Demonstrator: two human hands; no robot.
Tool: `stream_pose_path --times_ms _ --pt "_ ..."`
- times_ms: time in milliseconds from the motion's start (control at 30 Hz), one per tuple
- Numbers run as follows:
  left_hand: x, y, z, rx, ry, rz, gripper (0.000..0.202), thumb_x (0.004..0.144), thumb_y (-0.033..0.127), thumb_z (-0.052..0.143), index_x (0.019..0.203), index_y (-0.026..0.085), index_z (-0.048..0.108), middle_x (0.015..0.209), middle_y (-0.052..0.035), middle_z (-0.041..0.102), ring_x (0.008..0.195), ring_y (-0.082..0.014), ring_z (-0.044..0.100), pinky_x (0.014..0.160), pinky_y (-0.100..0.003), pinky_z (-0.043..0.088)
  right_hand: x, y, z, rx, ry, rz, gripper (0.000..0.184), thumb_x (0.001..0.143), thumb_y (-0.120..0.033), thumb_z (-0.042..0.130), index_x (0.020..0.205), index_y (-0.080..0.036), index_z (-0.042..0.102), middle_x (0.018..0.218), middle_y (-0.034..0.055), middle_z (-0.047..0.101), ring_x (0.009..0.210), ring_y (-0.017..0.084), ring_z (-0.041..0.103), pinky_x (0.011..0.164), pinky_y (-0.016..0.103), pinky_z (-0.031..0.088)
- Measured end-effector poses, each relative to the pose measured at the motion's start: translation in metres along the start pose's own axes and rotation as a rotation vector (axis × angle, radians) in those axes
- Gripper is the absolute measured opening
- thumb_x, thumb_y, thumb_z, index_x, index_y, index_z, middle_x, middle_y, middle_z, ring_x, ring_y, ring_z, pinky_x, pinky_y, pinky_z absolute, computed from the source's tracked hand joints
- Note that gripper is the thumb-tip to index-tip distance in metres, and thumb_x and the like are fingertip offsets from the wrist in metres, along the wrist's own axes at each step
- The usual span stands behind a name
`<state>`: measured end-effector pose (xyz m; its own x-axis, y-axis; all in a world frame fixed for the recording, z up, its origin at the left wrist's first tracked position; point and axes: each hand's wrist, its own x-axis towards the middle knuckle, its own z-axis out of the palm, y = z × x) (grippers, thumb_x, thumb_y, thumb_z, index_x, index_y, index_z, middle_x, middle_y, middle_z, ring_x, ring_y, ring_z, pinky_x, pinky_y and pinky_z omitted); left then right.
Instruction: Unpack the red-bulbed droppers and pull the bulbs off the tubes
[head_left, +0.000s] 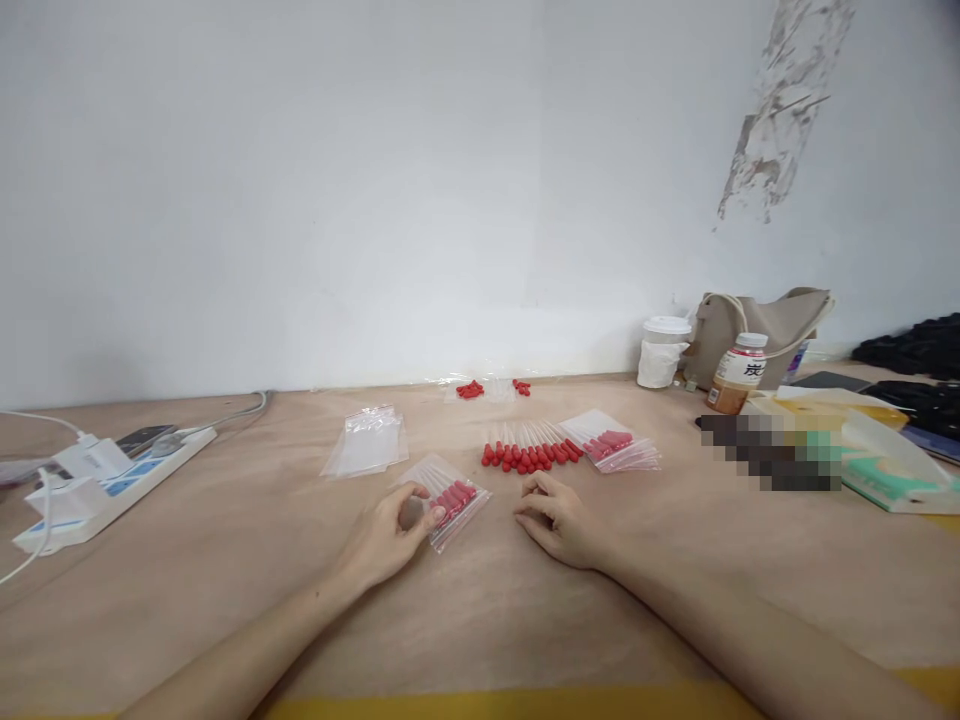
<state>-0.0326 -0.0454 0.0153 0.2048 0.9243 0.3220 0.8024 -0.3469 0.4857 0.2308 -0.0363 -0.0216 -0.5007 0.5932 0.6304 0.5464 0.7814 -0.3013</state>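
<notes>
My left hand (386,535) pinches the near edge of a clear zip bag (448,497) filled with red-bulbed droppers, lying on the brown table. My right hand (556,520) rests on the table just right of that bag, fingers curled loosely, holding nothing I can see. Beyond my hands lies a row of loose droppers (531,452) with red bulbs. A stack of filled bags (611,441) sits to their right. A pile of empty clear bags (367,441) lies to the left.
A few red bulbs (471,389) lie near the wall. A white power strip (105,478) with chargers sits at far left. A white cup (662,351), a bottle (738,373), a beige bag (765,325) and boxes (885,470) stand at right.
</notes>
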Motion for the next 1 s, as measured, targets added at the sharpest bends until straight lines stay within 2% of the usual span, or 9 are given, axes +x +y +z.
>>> stream_pose_path --times_ms 67,133,233,333,500,633,733,833,1000 --pt "-0.005 0.008 -0.001 0.08 0.041 0.143 0.029 0.077 0.048 0.048 0.077 0.019 0.052 0.063 0.0019 0.047 0.06 -0.0145 0.047 0.057 -0.025 0.036 0.001 0.0 0.0 -0.022 -0.014 -0.002 0.013 0.076 -0.013 0.048 0.08 -0.018 0.059 0.084 0.0043 0.049 0.067 0.01 0.049 0.06 0.023 0.041" --pt "-0.007 0.018 0.0 0.12 0.023 0.31 0.029 0.073 0.047 0.054 0.071 0.018 0.049 0.075 -0.0015 0.051 0.072 -0.0171 0.049 0.065 -0.028 0.039 0.004 -0.001 0.0 -0.054 -0.034 -0.011 0.014 0.077 -0.013 0.048 0.083 -0.019 0.059 0.084 0.004 0.05 0.069 0.011 0.05 0.061 0.023 0.041" --pt "-0.002 0.03 0.008 0.148 -0.031 0.434 0.029 0.068 0.044 0.06 0.076 0.019 0.049 0.09 -0.0046 0.051 0.083 -0.0202 0.049 0.071 -0.031 0.041 0.016 -0.002 0.0 -0.109 -0.048 -0.04 0.025 0.077 -0.014 0.049 0.1 -0.019 0.055 0.09 0.0049 0.053 0.078 0.014 0.052 0.066 0.024 0.043" --pt "0.006 0.033 0.019 0.14 -0.034 0.42 0.017 0.074 0.035 0.054 0.08 0.019 0.049 0.088 -0.0043 0.051 0.079 -0.0184 0.05 0.067 -0.029 0.041 0.034 0.0 0.007 -0.179 -0.036 -0.125 0.037 0.074 -0.015 0.052 0.111 -0.017 0.049 0.095 0.0074 0.054 0.085 0.016 0.051 0.071 0.027 0.042" --pt "0.008 0.026 0.027 0.056 0.028 0.359 0.01 0.074 0.028 0.054 0.076 0.019 0.05 0.08 -0.0026 0.052 0.075 -0.0169 0.051 0.065 -0.028 0.041 0.053 0.005 0.028 -0.251 0.015 -0.268 0.009 0.077 -0.019 0.053 0.08 -0.019 0.061 0.078 0.0038 0.055 0.072 0.014 0.048 0.065 0.027 0.037" --pt "0.004 0.023 0.026 -0.063 0.042 0.313 0.009 0.077 0.026 0.051 0.076 0.019 0.058 0.087 -0.0041 0.057 0.081 -0.0165 0.055 0.071 -0.028 0.044 0.051 0.005 0.036 -0.207 0.071 -0.226 0.011 0.08 -0.022 0.053 0.075 -0.018 0.062 0.074 0.003 0.055 0.072 0.014 0.045 0.066 0.027 0.035" --pt "0.004 0.02 0.026 -0.109 0.013 0.319 0.021 0.082 0.021 0.044 0.073 0.019 0.063 0.091 -0.0046 0.06 0.085 -0.0156 0.057 0.075 -0.028 0.045 0.048 0.003 0.036 -0.194 0.072 -0.225 0.012 0.08 -0.022 0.053 0.073 -0.018 0.062 0.073 0.003 0.056 0.072 0.014 0.044 0.066 0.028 0.035" --pt "0.006 0.018 0.028 -0.133 0.012 0.309 0.021 0.081 0.02 0.045 0.071 0.019 0.063 0.091 -0.0047 0.062 0.088 -0.0164 0.057 0.079 -0.03 0.045 0.048 0.002 0.035 -0.175 0.077 -0.23 0.012 0.08 -0.022 0.053 0.072 -0.018 0.062 0.071 0.0027 0.056 0.072 0.014 0.044 0.067 0.028 0.035" --pt "0.008 0.015 0.028 -0.207 0.014 0.164 0.016 0.075 0.022 0.053 0.063 0.019 0.063 0.091 -0.0052 0.062 0.087 -0.0184 0.057 0.078 -0.034 0.045 0.048 -0.001 0.032 -0.089 0.087 -0.191 0.005 0.077 -0.021 0.056 0.079 -0.017 0.057 0.077 0.0038 0.056 0.076 0.015 0.047 0.069 0.028 0.037"
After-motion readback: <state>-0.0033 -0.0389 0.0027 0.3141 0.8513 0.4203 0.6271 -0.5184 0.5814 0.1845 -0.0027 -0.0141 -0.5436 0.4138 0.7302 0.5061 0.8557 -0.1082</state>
